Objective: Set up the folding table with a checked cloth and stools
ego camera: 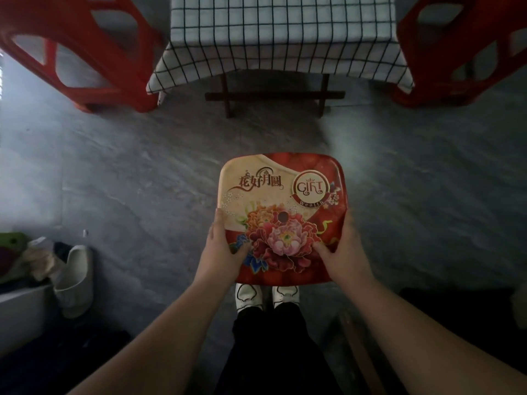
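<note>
bare forearms reach forward from the bottom edge, above black trousers and a pair of white shoes (266, 295) on the grey floor (142, 166).
item, lower left: a white bin or box (20, 312) heaped with crumpled cloth and green and dark items; contents not clear. one pale slipper (74, 277) leans just beside it.
item, left hand (225, 252): clamped on the left edge of a gift tin (281, 215), thumb flat across the lid, fingers wrapped under and hidden.
item, gift tin: rounded square, red and cream, peony print, the word "gift" in a round seal; lid on, contents unseen. held level over the floor, well short of the surface.
item, right hand (343, 252): mirrors the other, thumb on the lid, palm against the right edge.
item, upper left: red plastic stool (85, 52), standing on the floor.
item, top centre: folding-table surface under a white checked cloth (282, 38), dark legs (273, 95) showing below the hem.
item, upper right: second red stool (462, 49), touching the cloth's corner.
</note>
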